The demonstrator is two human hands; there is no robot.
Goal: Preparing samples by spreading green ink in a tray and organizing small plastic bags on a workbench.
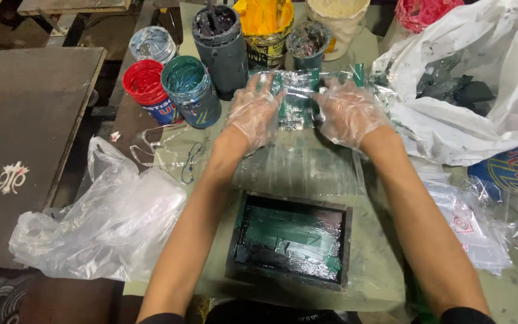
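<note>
Both gloved hands, left [254,111] and right [348,111], spread open, pressing green-smeared film [298,99] flat (ink kept off skin) near table's [385,282] far edge, beside pots [190,90].

Both the left hand [253,114] and right hand [348,111] wear thin, crinkled clear plastic gloves and press on a glossy, ink-smeared plastic sheet [298,99]. The dark framed screen [290,240] gleams wet with green ink. The paint tubs [192,90] look like smooth plastic; the white bag [481,72] is matt and creased
</note>
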